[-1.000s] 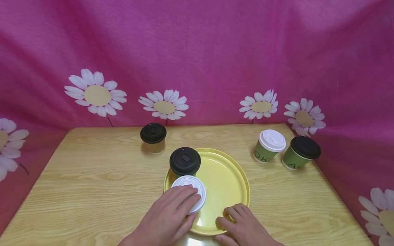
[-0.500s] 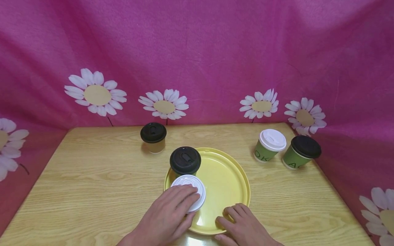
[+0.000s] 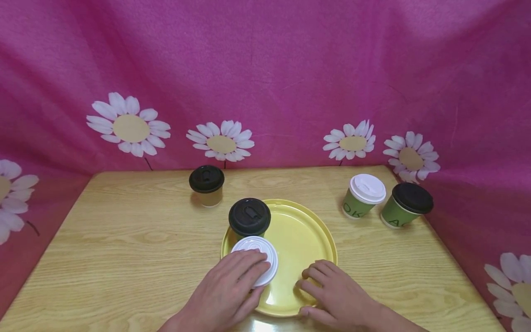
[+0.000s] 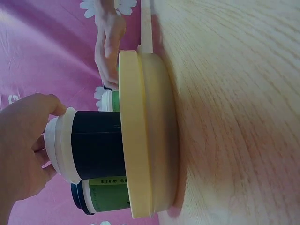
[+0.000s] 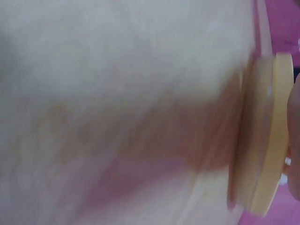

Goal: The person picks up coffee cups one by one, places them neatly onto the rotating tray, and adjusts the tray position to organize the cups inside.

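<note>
A round yellow tray (image 3: 304, 216) lies on the wooden table. At its left front stands a black paper cup (image 4: 97, 144) with a white lid (image 3: 265, 272). My left hand (image 3: 226, 288) holds that cup by its lid, fingers over the top. Just behind it on the tray is a green paper cup (image 4: 108, 196) with a black lid (image 3: 249, 216), its body mostly hidden in the head view. Over the tray's right front rim hovers my right hand (image 3: 338, 293), fingers loosely bent with nothing held. Whether it touches the rim cannot be told.
A brown cup with a black lid (image 3: 207, 180) stands behind the tray on the left. To the right are a green cup with a white lid (image 3: 367, 189) and a green cup with a black lid (image 3: 410, 198). Pink flowered cloth (image 3: 282, 83) surrounds the table.
My right hand has shifted a little to the right and up along the tray's rim, with more of the forearm showing. The left hand and the cups look unmoved.
</note>
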Available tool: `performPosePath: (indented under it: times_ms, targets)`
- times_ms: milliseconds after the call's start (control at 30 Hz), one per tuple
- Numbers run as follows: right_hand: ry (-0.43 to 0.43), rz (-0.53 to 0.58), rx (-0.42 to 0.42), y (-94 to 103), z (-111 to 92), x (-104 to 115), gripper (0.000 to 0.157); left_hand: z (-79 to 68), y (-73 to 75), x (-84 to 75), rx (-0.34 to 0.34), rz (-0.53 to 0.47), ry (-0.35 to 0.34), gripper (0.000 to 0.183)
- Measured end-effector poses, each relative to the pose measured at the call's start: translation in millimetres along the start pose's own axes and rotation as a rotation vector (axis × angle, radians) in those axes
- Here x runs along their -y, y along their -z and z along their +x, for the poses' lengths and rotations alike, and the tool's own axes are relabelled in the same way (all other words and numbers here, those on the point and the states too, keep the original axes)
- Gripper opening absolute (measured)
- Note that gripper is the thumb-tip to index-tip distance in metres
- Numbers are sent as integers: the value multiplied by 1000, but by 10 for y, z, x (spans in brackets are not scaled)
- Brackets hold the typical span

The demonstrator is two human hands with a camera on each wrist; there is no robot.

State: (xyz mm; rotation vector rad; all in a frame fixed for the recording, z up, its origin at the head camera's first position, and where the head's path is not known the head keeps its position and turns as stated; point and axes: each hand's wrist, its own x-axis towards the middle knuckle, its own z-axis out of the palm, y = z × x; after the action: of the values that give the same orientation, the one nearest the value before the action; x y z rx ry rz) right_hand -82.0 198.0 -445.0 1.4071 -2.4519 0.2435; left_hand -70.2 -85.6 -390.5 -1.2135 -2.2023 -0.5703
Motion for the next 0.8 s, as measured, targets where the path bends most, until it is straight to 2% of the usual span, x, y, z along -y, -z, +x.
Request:
performPosePath:
  times_ms: [133, 400, 600, 800]
  targets:
    - [22, 11, 27, 24, -5, -216, 33, 3, -2, -3, -3, 0, -4, 33]
    - [84, -5, -11, 44, 10, -593, 38, 7, -1, -2, -13, -14, 0, 33]
    - [87, -13, 22, 63, 24, -785, 39, -3, 13, -11, 15, -24, 30, 32]
    - [95, -17, 63, 29, -2, -879, 31, -1, 15, -13, 31, -26, 42, 32]
